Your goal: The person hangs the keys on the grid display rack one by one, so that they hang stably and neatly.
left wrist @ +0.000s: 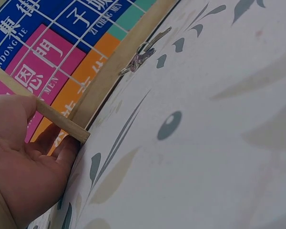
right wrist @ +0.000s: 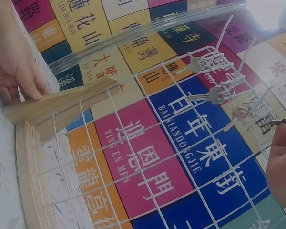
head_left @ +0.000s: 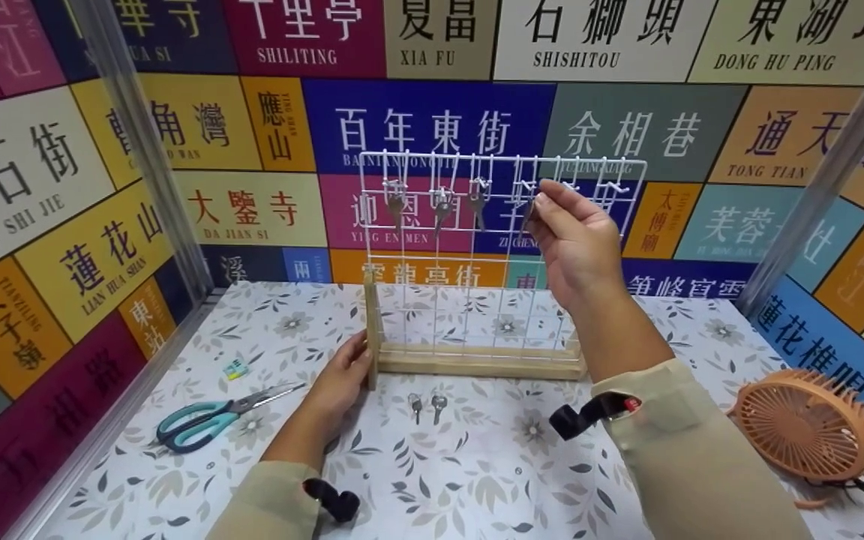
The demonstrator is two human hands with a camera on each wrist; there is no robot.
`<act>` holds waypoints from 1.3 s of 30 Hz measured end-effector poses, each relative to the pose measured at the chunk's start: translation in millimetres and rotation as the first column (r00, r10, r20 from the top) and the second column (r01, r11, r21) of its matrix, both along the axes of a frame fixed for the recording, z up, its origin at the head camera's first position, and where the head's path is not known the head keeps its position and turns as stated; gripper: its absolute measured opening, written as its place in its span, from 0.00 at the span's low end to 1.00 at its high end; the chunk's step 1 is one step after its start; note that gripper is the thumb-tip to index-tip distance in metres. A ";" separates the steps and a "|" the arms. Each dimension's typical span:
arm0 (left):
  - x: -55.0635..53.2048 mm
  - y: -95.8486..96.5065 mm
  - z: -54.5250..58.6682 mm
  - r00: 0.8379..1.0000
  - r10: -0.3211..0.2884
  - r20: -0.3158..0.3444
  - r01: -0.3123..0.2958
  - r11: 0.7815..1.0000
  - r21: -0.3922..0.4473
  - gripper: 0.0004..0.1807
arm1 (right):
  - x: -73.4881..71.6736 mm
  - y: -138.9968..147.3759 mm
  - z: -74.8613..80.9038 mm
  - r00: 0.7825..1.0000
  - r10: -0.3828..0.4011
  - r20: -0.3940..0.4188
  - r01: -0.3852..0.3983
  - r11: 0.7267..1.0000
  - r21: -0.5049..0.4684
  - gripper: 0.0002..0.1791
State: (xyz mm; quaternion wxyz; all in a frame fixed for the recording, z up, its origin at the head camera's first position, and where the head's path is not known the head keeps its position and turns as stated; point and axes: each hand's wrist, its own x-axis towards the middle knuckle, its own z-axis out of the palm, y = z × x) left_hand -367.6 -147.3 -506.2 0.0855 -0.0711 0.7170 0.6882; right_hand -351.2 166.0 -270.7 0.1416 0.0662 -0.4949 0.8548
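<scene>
A white wire grid rack with a wooden frame stands upright on the table. My left hand grips its wooden side piece, thumb on one side and fingers on the other. At the top right, my right hand pinches a key close to one of the white hooks. Three other keys hang from hooks to the left: one key, a second key and a third key. Two ringed keys lie before the base, including a rounder-headed key.
Teal-handled scissors lie left of my left forearm, with a small green-and-yellow packet behind them. An orange fan stands at the right. Clear panels and a sign-covered wall enclose the floral tabletop.
</scene>
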 end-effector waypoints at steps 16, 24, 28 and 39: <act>-1.2 -1.3 -2.9 0.999 0.020 -0.032 -0.022 0.999 -0.047 0.27 | -14.8 -7.8 -21.9 1.000 -0.022 -0.005 0.022 0.999 0.026 0.15; -1.1 -0.5 -2.8 0.999 0.020 -0.026 -0.021 0.998 -0.056 0.27 | -10.2 -16.5 -73.6 0.997 0.006 0.076 -0.014 0.995 0.100 0.12; -0.5 1.1 0.0 1.000 0.021 -0.022 -0.022 0.999 -0.045 0.26 | -4.4 -26.8 -101.5 0.993 0.058 0.100 -0.068 0.993 0.098 0.10; 0.6 -0.1 -1.6 0.999 0.013 -0.039 -0.014 0.999 -0.034 0.27 | 2.2 -57.0 -155.5 0.976 0.132 0.171 -0.148 0.985 0.086 0.11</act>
